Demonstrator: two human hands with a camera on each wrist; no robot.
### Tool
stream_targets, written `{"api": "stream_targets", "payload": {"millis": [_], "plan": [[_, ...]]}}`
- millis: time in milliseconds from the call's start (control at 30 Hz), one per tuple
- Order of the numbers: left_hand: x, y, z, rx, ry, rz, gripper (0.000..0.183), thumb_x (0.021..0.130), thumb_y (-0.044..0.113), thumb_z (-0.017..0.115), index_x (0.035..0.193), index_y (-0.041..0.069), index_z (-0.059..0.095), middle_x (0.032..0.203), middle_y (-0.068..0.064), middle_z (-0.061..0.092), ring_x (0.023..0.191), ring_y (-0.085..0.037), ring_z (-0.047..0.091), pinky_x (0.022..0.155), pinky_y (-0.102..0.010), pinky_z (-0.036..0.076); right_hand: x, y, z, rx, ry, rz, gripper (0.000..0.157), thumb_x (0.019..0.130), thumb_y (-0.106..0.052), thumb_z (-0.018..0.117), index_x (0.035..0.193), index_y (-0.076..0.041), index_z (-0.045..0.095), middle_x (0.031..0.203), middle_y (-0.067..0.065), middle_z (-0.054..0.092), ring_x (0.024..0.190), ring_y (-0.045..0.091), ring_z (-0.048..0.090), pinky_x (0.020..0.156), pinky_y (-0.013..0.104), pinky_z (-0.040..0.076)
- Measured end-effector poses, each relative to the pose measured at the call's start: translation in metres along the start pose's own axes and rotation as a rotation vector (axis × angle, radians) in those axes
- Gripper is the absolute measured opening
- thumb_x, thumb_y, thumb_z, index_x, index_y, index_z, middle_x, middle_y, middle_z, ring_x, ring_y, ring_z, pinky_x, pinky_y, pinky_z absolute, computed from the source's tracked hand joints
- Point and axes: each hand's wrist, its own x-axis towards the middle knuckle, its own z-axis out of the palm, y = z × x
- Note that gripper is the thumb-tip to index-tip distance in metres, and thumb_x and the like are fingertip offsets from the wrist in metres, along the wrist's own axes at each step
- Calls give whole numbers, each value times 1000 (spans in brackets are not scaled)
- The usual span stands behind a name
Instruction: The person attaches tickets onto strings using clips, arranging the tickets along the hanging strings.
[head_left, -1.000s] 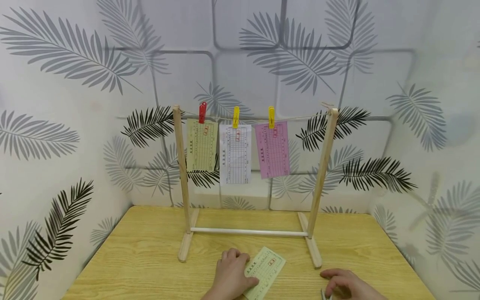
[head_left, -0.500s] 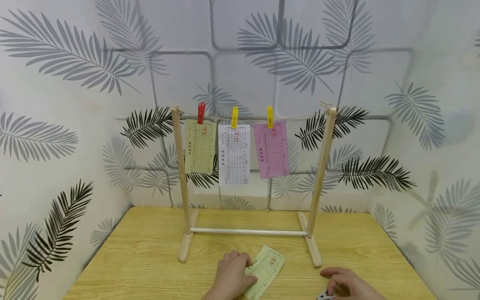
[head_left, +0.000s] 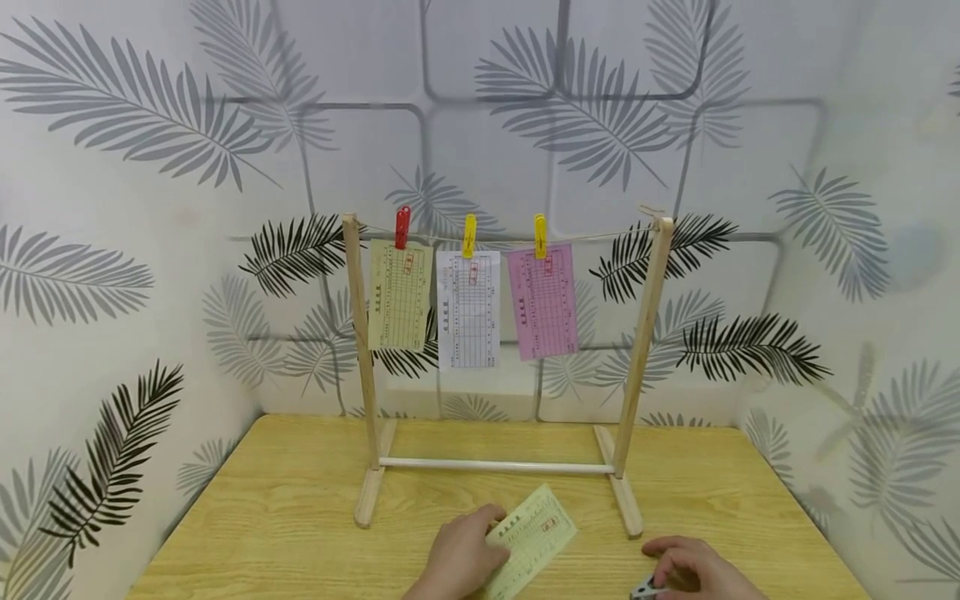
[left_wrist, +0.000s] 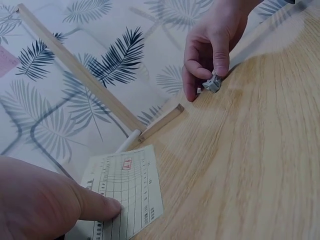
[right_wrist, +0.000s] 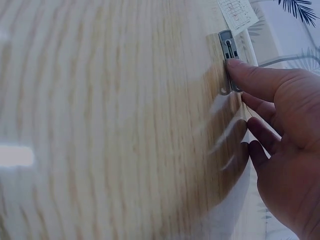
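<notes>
My left hand point(head_left: 463, 552) pinches a pale green printed slip point(head_left: 534, 537) by its left side, thumb on top; the slip is tilted up off the table. In the left wrist view that thumb lies across the slip's point(left_wrist: 135, 185) printed lines. To the right, my right hand point(head_left: 697, 570) pinches a small grey clothes peg point(right_wrist: 227, 45) between thumb and fingers, close to the tabletop. Beyond both hands, a red peg point(head_left: 402, 227) and two yellow pegs point(head_left: 469, 235) hold a green slip point(head_left: 400, 296), a white slip point(head_left: 468, 312) and a pink slip point(head_left: 543, 302) on a string.
The string point(head_left: 600, 237) runs between two wooden posts point(head_left: 643, 350) of a stand. A white bar point(head_left: 495, 465) joins its wooden feet point(head_left: 628, 504) on the wood-grain table point(head_left: 285, 500). Leaf-patterned walls point(head_left: 150, 250) enclose the back and sides.
The green slip in my left hand has bent, then come up and turned to the right. The grey peg has turned slightly in my right hand, which has barely moved.
</notes>
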Motion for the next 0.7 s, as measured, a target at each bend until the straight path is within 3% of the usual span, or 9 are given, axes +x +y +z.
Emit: {"api": "stream_targets", "payload": {"millis": [133,333,500,700], "plan": [[1,-4,0,-21,19,1,37,90,15,88,125,8,77,101,3,76,80,-11,62,75,-41,54,0,-9,0,-47,38,-44,21,101,-4,79,118,-15,71,141,14,69,129,16,61,99,22,47],[1,-7,-2,-85,32,6,20,97,15,84,115,11,78,98,4,73,80,-10,61,77,-42,54,-2,1,3,-187,75,-144,53,98,-6,83,147,-21,67,144,-9,67,130,3,59,98,22,49],[0,-6,-6,-127,39,7,13,98,13,82,111,11,77,93,6,71,77,-9,59,73,-38,51,-1,4,0,-263,45,-188,49,100,-7,82,143,-27,71,149,-6,64,133,6,57,97,27,50],[0,-6,-7,-154,49,3,11,97,11,82,107,12,77,90,8,69,76,-9,58,72,-36,49,-5,9,-5,-184,-2,-128,45,102,-8,79,141,-30,72,154,-11,59,137,-1,48,101,24,46]]}}
